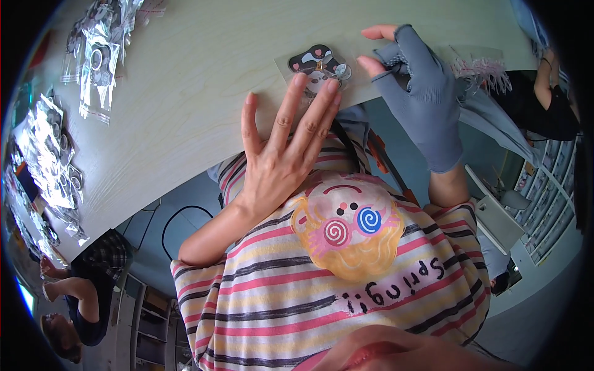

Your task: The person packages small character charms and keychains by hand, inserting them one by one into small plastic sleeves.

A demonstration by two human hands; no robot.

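A small clear plastic bag [286, 69] lies on the table near its front edge. Inside it shows a flat black-and-white cartoon animal piece with pink paw pads [318, 57], and a small round clear part sits at its right. My left hand [281, 139] is bare, its fingers spread and the fingertips resting on the bag's lower part, which they partly cover. Just to the right, my right hand [417, 93] wears a grey fingerless glove. Its thumb and index finger are apart beside the bag, with nothing visible between them; the other fingers are bent and partly hidden.
Shiny clear packets [102, 59] with similar black-and-white pieces lie at the far left, and a larger pile [52, 164] is along the left side. Pink-and-white thin strips [482, 73] lie right of my glove. Other people sit at left and right.
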